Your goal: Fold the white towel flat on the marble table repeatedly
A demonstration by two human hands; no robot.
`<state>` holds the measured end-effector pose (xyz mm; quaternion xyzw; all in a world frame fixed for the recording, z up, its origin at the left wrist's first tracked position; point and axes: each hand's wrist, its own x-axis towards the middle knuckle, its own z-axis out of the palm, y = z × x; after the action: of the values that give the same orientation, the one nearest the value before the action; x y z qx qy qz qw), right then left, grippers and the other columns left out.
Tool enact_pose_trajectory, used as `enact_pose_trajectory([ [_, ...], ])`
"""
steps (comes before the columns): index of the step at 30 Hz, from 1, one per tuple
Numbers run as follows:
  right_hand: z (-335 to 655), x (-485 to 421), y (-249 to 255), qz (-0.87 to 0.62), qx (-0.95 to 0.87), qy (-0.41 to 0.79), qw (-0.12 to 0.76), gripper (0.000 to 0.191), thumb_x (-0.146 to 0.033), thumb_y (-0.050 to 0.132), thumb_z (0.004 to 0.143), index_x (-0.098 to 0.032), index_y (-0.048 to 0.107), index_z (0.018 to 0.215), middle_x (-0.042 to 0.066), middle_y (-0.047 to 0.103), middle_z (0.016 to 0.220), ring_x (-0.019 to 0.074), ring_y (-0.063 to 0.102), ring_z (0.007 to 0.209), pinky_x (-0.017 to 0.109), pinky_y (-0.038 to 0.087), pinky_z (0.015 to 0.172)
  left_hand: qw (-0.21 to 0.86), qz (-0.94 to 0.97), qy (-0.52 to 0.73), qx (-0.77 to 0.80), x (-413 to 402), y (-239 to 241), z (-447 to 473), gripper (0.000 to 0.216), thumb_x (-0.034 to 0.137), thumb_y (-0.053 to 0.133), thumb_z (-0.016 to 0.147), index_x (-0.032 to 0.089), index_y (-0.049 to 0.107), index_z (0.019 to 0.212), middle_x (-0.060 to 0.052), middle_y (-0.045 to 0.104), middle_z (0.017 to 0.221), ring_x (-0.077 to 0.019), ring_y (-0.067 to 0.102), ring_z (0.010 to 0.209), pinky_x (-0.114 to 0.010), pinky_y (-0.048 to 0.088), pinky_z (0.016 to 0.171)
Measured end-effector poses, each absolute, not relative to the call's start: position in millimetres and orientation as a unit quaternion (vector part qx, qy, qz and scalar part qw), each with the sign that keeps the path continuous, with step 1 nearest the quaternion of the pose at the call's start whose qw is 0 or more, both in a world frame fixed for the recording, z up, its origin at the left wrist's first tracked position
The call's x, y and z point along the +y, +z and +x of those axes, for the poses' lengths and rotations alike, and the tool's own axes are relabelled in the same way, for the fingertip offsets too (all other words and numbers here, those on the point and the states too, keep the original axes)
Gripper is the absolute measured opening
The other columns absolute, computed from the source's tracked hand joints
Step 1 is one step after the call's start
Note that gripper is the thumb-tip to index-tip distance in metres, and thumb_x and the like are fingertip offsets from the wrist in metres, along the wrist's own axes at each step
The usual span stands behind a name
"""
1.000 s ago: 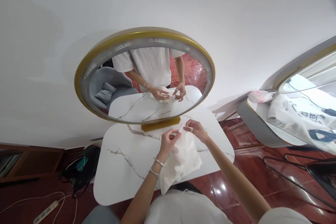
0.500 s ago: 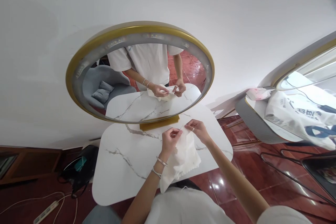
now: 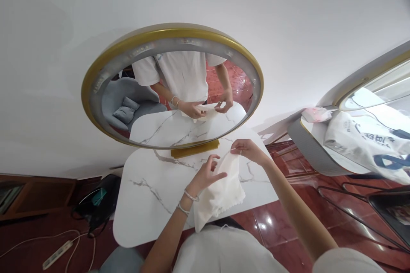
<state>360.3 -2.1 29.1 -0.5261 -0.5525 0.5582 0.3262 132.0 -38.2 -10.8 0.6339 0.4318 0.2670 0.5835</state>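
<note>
A cream-white cloth (image 3: 221, 194) with a scalloped edge hangs over the near side of the marble-patterned table (image 3: 137, 209). Its upper corner is pinched between the fingertips of my right hand (image 3: 246, 150), which wears a ring. My left hand (image 3: 206, 175), with bracelets at the wrist, lies beside the cloth's left part, thumb and fingers spread apart. Its thumb is over the fabric; whether it touches cannot be made out. The oval gold-rimmed mirror (image 3: 173, 130) behind the table reflects both hands and the cloth.
On the right, a second table (image 3: 309, 145) bears a tissue pack (image 3: 316, 114) and a white printed bag (image 3: 361, 136). A dark chair (image 3: 389, 209) stands below it. At lower left are a black bag (image 3: 102, 204) and a power strip (image 3: 57, 255) with cables on the red floor.
My left hand has let go of the cloth's top, opened its fingers and moved slightly down and left. The right hand has shifted a little right and up, still pinching the corner.
</note>
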Motion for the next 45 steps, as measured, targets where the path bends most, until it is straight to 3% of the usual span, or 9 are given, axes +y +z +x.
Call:
enact_pose_trajectory([
  [8, 391.2, -4.3, 25.8, -0.560, -0.533, 0.495, 0.397, 0.033, -0.047, 0.078, 0.063, -0.019, 0.064, 0.070, 0.001, 0.067, 0.070, 0.0147, 0.061, 0.068, 0.028, 0.047, 0.067, 0.499, 0.661, 0.234, 0.508, -64.5, -40.4, 73.8, 0.048, 0.050, 0.082, 0.050, 0.025, 0.069, 0.089, -0.005, 0.069, 0.091, -0.0280, 0.059, 0.097, -0.038, 0.042, 0.097],
  [11, 401.4, -10.2, 27.0, -0.559, -0.539, 0.472, 0.418, 0.033, -0.048, 0.078, 0.064, -0.019, 0.066, 0.072, 0.003, 0.068, 0.070, 0.0158, 0.062, 0.069, 0.029, 0.048, 0.067, 0.492, 0.651, 0.232, 0.529, -64.2, -40.2, 62.8, 0.036, 0.049, 0.078, 0.059, 0.024, 0.069, 0.083, -0.004, 0.069, 0.087, -0.0271, 0.060, 0.098, -0.040, 0.035, 0.105],
  [15, 414.1, -16.9, 33.0, -0.576, -0.529, 0.421, 0.459, 0.034, -0.049, 0.079, 0.063, -0.019, 0.067, 0.072, 0.004, 0.069, 0.071, 0.0168, 0.062, 0.069, 0.030, 0.050, 0.064, 0.473, 0.674, 0.225, 0.522, -56.2, -21.6, 48.2, 0.027, 0.045, 0.065, 0.076, 0.025, 0.065, 0.094, -0.003, 0.068, 0.094, -0.0216, 0.062, 0.092, -0.034, 0.045, 0.092],
  [19, 423.4, -24.9, 47.1, -0.587, -0.514, 0.381, 0.496, 0.028, -0.044, 0.080, 0.064, -0.020, 0.068, 0.073, 0.002, 0.069, 0.069, 0.0152, 0.061, 0.066, 0.028, 0.049, 0.063, 0.466, 0.659, 0.264, 0.527, -52.5, -4.4, 37.9, 0.025, 0.042, 0.059, 0.082, 0.024, 0.057, 0.099, -0.001, 0.064, 0.093, -0.0132, 0.061, 0.069, -0.026, 0.050, 0.069],
  [23, 421.8, -36.2, 65.1, -0.592, -0.513, 0.359, 0.507, 0.026, -0.043, 0.079, 0.066, -0.020, 0.068, 0.073, 0.003, 0.069, 0.070, 0.0154, 0.062, 0.066, 0.028, 0.049, 0.061, 0.433, 0.686, 0.287, 0.510, -53.4, 3.6, 40.5, 0.019, 0.042, 0.056, 0.085, 0.023, 0.056, 0.090, -0.001, 0.063, 0.089, -0.0145, 0.063, 0.076, -0.022, 0.048, 0.064],
  [30, 427.7, -44.2, 74.0, -0.607, -0.528, 0.327, 0.495, 0.029, -0.046, 0.077, 0.065, -0.020, 0.067, 0.073, 0.003, 0.070, 0.075, 0.0178, 0.064, 0.071, 0.029, 0.053, 0.063, 0.354, 0.767, 0.266, 0.464, -50.1, 20.1, 48.5, 0.016, 0.034, 0.046, 0.092, 0.022, 0.056, 0.089, 0.003, 0.064, 0.079, -0.0115, 0.062, 0.066, -0.027, 0.049, 0.075],
  [35, 459.7, -44.0, 83.8, -0.617, -0.584, 0.288, 0.442, 0.030, -0.048, 0.075, 0.066, -0.020, 0.068, 0.074, 0.003, 0.070, 0.073, 0.0202, 0.066, 0.072, 0.031, 0.053, 0.065, 0.308, 0.756, 0.297, 0.495, -41.4, 47.3, 50.3, 0.014, 0.035, 0.054, 0.089, 0.023, 0.058, 0.088, 0.001, 0.069, 0.085, -0.0138, 0.066, 0.078, -0.025, 0.050, 0.073],
  [41, 484.1, -36.2, 105.9, -0.584, -0.740, 0.197, 0.270, 0.022, -0.039, 0.058, 0.081, -0.022, 0.070, 0.088, 0.004, 0.072, 0.084, 0.0195, 0.065, 0.076, 0.030, 0.048, 0.068, 0.163, 0.775, 0.326, 0.516, -25.1, 92.8, 72.4, 0.016, 0.033, 0.054, 0.087, 0.021, 0.058, 0.079, -0.002, 0.070, 0.085, -0.0160, 0.065, 0.079, -0.027, 0.051, 0.073],
  [45, 491.3, -41.2, 124.9, -0.571, -0.736, 0.147, 0.333, 0.024, -0.040, 0.049, 0.088, -0.021, 0.064, 0.089, 0.005, 0.069, 0.087, 0.0186, 0.063, 0.081, 0.029, 0.048, 0.071, 0.132, 0.733, 0.420, 0.519, -27.7, 119.8, 92.2, 0.013, 0.031, 0.058, 0.084, 0.019, 0.056, 0.078, -0.002, 0.070, 0.088, -0.0148, 0.066, 0.081, -0.027, 0.054, 0.077],
])
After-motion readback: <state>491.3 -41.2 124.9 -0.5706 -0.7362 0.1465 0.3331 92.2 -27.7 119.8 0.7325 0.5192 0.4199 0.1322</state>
